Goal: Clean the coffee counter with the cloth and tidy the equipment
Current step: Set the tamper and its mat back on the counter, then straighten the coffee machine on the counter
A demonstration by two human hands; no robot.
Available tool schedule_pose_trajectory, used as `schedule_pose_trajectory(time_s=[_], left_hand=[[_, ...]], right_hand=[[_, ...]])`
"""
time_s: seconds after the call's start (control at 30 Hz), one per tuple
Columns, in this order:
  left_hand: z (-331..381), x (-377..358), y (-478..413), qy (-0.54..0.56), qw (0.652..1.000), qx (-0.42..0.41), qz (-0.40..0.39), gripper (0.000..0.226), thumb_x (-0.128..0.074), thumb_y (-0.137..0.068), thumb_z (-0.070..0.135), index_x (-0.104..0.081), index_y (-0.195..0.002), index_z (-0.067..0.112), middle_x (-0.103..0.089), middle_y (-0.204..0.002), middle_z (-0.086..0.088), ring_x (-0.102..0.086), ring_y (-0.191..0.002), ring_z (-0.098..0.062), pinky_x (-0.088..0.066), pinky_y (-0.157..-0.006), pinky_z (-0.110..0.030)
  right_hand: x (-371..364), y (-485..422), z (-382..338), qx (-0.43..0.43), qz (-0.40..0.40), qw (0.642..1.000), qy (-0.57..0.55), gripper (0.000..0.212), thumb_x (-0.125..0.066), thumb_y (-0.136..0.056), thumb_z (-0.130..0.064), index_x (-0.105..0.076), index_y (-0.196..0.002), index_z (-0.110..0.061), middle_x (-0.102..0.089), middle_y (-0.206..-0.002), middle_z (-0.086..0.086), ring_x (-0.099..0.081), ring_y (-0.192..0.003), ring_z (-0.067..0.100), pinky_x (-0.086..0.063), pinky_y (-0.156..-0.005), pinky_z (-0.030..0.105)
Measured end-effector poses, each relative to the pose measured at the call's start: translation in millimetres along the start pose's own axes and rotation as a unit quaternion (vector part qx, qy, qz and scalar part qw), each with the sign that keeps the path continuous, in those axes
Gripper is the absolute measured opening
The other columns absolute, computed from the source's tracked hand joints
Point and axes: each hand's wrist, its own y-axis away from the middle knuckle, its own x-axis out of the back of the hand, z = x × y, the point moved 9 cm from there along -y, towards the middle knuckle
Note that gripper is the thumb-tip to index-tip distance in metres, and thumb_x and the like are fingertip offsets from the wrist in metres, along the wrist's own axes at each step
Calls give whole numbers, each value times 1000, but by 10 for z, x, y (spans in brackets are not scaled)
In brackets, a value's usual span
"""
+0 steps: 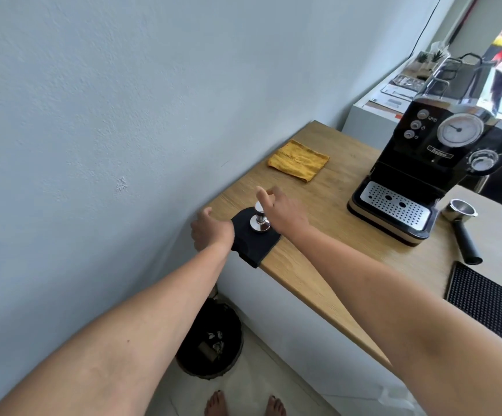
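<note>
A folded yellow cloth [299,160] lies on the wooden counter [318,223] near the wall. At the counter's near-left corner a steel tamper [259,221] stands upright on a black tamping mat [254,246] that overhangs the front edge. My right hand [281,209] hovers just right of the tamper's knob, thumb up and fingers loosely apart, not closed around it. My left hand [210,229] is at the mat's left edge by the wall. Its thumb sticks out and its fingers are hidden behind the hand.
A black espresso machine [442,163] with a perforated drip tray stands at the right. A portafilter [463,226] lies beside it, and a black ribbed bar mat [490,304] sits at the front right. A dark bin [210,340] stands on the floor below the corner.
</note>
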Motion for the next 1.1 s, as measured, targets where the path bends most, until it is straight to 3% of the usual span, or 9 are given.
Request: schedule_pose_trajectory(time_s=[0.13, 0.2, 0.27, 0.4, 0.5, 0.63, 0.8, 0.97, 1.1], left_hand=[[501, -33, 5, -23, 995, -93, -23, 40, -47, -83, 15, -62, -115, 34, -56, -125, 0, -59, -112, -24, -47, -99, -43], [788, -135, 42, -17, 988, -145, -50, 36, -46, -83, 17, -64, -108, 36, -60, -119, 2, -62, -105, -22, -49, -96, -42], [1091, -286, 135, -23, 975, -202, -88, 32, -46, -84, 18, -63, -103, 37, -62, -113, 2, -64, -100, -21, -52, -91, -42], [1667, -704, 442, -65, 932, -314, -170, 24, -49, -86, 20, -63, -94, 38, -66, -105, 3, -66, -89, -21, -54, -82, -36], [1863, -1046, 666, -105, 898, -355, -238, 19, -57, -87, 24, -65, -100, 35, -65, -111, 1, -64, -90, -18, -53, -81, -32], [1815, -1495, 935, -141, 869, -342, -329, 39, -68, -86, 28, -59, -124, 24, -60, -127, -2, -60, -109, -23, -49, -91, -33], [1634, -1965, 1218, -188, 838, -324, -396, 78, -77, -81, 33, -39, -147, 17, -43, -151, -8, -46, -132, -29, -43, -106, -39], [1564, -2332, 1290, -214, 825, -329, -407, 102, -84, -72, 37, -26, -154, 16, -37, -155, -8, -40, -139, -30, -39, -110, -42], [1589, -2576, 1304, -226, 829, -324, -397, 93, -85, -71, 34, -34, -146, 16, -48, -146, -7, -46, -133, -28, -41, -103, -36]], right_hand=[[334, 24, 240, -43, 67, 995, -56, 45, -35, -101, -50, -59, -119, -17, -65, -101, 1, -62, -93, 22, -52, -80, 41], [497, 66, 411, -67, 91, 992, -48, 36, -37, -102, -39, -63, -104, -15, -66, -91, 1, -62, -85, 24, -50, -68, 36], [651, 144, 611, -103, 102, 988, -55, 31, -39, -102, -32, -64, -104, -14, -65, -87, 0, -60, -79, 22, -43, -59, 31], [1047, 372, 1029, -162, 168, 971, -57, 26, -45, -97, -22, -67, -110, -15, -68, -101, 3, -60, -85, 20, -47, -70, 31], [1246, 585, 1350, -211, 198, 956, -44, 25, -49, -94, -22, -67, -110, -17, -68, -105, 3, -63, -94, 24, -52, -78, 34], [1406, 898, 1847, -292, 211, 933, -24, 40, -54, -88, -29, -59, -127, -21, -61, -123, 4, -57, -112, 27, -49, -93, 40], [1468, 1199, 2398, -368, 202, 907, -25, 68, -67, -82, -49, -43, -140, -23, -51, -136, 3, -52, -122, 26, -46, -99, 45], [1479, 1177, 2695, -384, 209, 899, -35, 82, -75, -71, -56, -43, -138, -23, -54, -137, 0, -50, -127, 26, -43, -101, 43], [1460, 1073, 2870, -373, 213, 899, -82, 76, -78, -65, -56, -45, -127, -28, -58, -129, -4, -53, -123, 24, -45, -98, 43]])
